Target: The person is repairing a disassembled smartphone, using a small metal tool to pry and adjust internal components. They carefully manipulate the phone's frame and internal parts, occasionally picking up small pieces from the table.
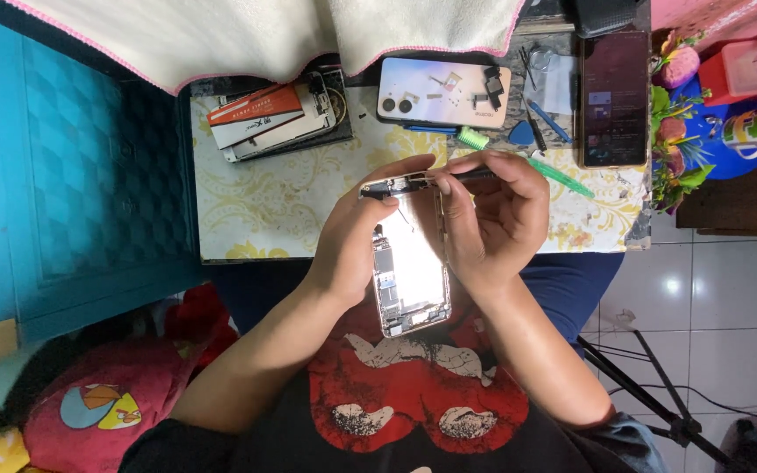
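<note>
Now, opened phone [411, 276]: held upright between my hands, above my lap, near the table [265, 206].
Left hand [357, 236]: clamped on its left edge.
Right hand [492, 215]: pinched a thin dark tool [462, 175] at its top.
Far: another phone [440, 92], face down.

a small table [282, 206] with yellow floral cover carries phones [442, 92], boxes [265, 118], tools [558, 175].
</note>
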